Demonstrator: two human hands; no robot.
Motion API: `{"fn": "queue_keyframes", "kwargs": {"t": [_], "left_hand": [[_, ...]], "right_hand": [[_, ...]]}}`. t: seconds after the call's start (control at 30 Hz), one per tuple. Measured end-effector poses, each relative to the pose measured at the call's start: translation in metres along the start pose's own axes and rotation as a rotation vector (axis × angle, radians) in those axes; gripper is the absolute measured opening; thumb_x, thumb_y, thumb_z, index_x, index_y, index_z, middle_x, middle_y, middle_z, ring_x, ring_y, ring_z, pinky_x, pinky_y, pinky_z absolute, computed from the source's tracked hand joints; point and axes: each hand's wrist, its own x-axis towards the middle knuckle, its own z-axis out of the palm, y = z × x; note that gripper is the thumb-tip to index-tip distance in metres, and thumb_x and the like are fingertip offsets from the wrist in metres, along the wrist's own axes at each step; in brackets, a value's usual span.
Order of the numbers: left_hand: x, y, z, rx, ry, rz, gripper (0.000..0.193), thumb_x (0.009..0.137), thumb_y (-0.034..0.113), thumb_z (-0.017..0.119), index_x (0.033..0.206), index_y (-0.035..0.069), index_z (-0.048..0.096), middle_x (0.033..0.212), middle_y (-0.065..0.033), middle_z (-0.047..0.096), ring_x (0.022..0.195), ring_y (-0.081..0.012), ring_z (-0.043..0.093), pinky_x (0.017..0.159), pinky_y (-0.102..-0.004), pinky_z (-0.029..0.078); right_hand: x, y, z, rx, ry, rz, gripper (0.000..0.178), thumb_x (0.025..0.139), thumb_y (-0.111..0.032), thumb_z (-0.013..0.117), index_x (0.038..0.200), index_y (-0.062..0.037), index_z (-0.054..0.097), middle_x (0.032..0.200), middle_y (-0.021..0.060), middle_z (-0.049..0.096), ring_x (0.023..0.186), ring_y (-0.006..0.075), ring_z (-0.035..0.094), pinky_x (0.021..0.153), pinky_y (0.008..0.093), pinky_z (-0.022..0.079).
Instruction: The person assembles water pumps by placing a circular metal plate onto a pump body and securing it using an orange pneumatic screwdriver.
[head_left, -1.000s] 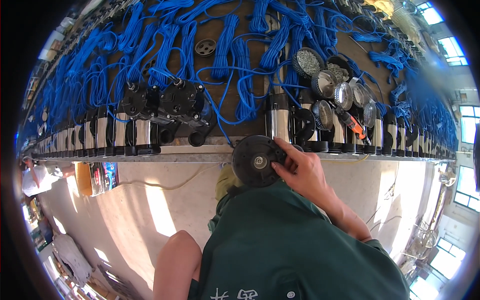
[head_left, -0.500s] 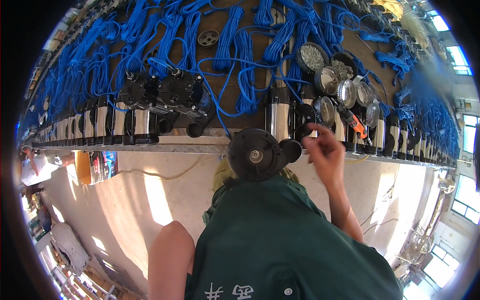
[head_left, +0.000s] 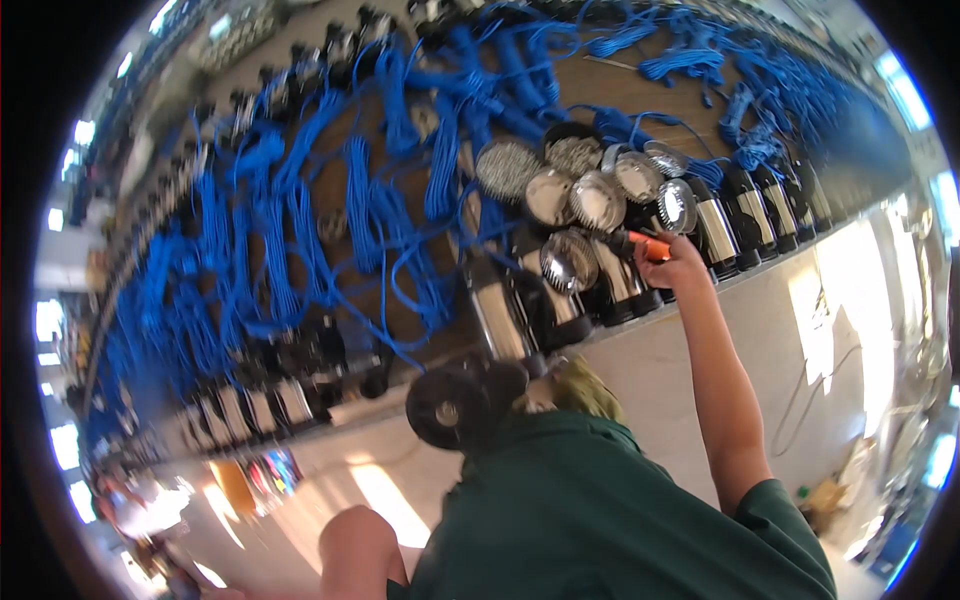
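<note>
My right hand [head_left: 672, 264] is closed around an orange-and-black power screwdriver [head_left: 652, 246] at the table's front edge, among metal dishes. Its arm stretches forward and right. At the lower left only my bent bare left arm [head_left: 358, 545] shows; the left hand is out of sight. In front of my waist sits a round black pump part [head_left: 446, 410] with a short side outlet, and neither visible hand is on it. Close to my right hand are a shiny metal strainer cup [head_left: 569, 262] and a cylindrical pump with a steel sleeve [head_left: 502, 315].
Bundles of blue cable [head_left: 290, 235] cover much of the brown table [head_left: 345, 180]. Dishes of small screws [head_left: 507, 168] stand behind the tool. Steel-and-black pumps [head_left: 715, 225] line the front edge. An open carton [head_left: 232, 485] is on the floor at left.
My right hand has moved from beside the pump part to the screwdriver and taken hold of it. The whole view has turned, and the pump part appears further left and lower.
</note>
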Motion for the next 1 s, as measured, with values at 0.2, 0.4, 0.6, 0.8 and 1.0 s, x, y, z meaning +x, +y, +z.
{"fn": "queue_keyframes", "kwargs": {"t": [0.2, 0.4, 0.6, 0.8, 1.0], "left_hand": [[-0.098, -0.298, -0.019, 0.792, -0.903, -0.646, 0.01, 0.086, 0.01, 0.062, 0.09, 0.002, 0.067, 0.081, -0.0119, 0.067, 0.068, -0.0209, 0.064, 0.063, -0.0335, 0.05], [-0.234, -0.457, -0.09, 1.205, -1.971, -0.558, 0.045, 0.067, 0.001, 0.065, 0.111, 0.009, 0.062, 0.11, -0.0229, 0.057, 0.106, -0.0396, 0.056, 0.09, -0.0447, 0.05], [-0.242, -0.47, -0.113, 1.114, -1.546, -0.672, 0.035, 0.068, 0.004, 0.065, 0.102, 0.009, 0.069, 0.094, -0.0216, 0.066, 0.089, -0.0393, 0.065, 0.082, -0.0448, 0.053], [-0.229, -0.468, -0.137, 0.313, -0.052, -1.96, 0.03, 0.082, -0.005, 0.047, 0.111, -0.014, 0.049, 0.112, -0.0264, 0.052, 0.09, -0.0427, 0.062, 0.077, -0.054, 0.058], [-0.224, -0.452, -0.134, 0.101, 0.116, -2.001, 0.046, 0.09, 0.006, 0.041, 0.132, -0.011, 0.033, 0.121, -0.03, 0.044, 0.103, -0.0471, 0.057, 0.089, -0.0578, 0.051]], "right_hand": [[0.045, 0.009, -0.001, 0.043, 0.192, -0.264, 0.025, 0.082, -0.025, 0.074, 0.077, -0.012, 0.053, 0.06, 0.0011, 0.054, 0.045, 0.0145, 0.052, 0.04, 0.0249, 0.048], [0.034, 0.033, -0.009, 0.163, 0.103, -0.568, 0.03, 0.082, -0.025, 0.074, 0.1, -0.0072, 0.057, 0.078, 0.0041, 0.056, 0.062, 0.016, 0.052, 0.053, 0.0308, 0.044], [-0.13, 0.036, -0.028, 0.352, -0.277, -0.457, 0.029, 0.085, -0.036, 0.068, 0.101, -0.0137, 0.059, 0.073, -0.0018, 0.048, 0.058, 0.01, 0.043, 0.053, 0.0236, 0.038], [-0.146, 0.016, -0.054, 0.756, -0.723, -0.167, 0.035, 0.081, -0.013, 0.058, 0.114, -0.0003, 0.056, 0.088, 0.0054, 0.056, 0.08, 0.0173, 0.056, 0.075, 0.0306, 0.048], [-0.183, 0.032, -0.082, 0.705, -0.55, -0.791, 0.036, 0.09, -0.005, 0.054, 0.125, 0.0016, 0.049, 0.1, 0.0097, 0.061, 0.08, 0.0125, 0.057, 0.07, 0.024, 0.049]]}}
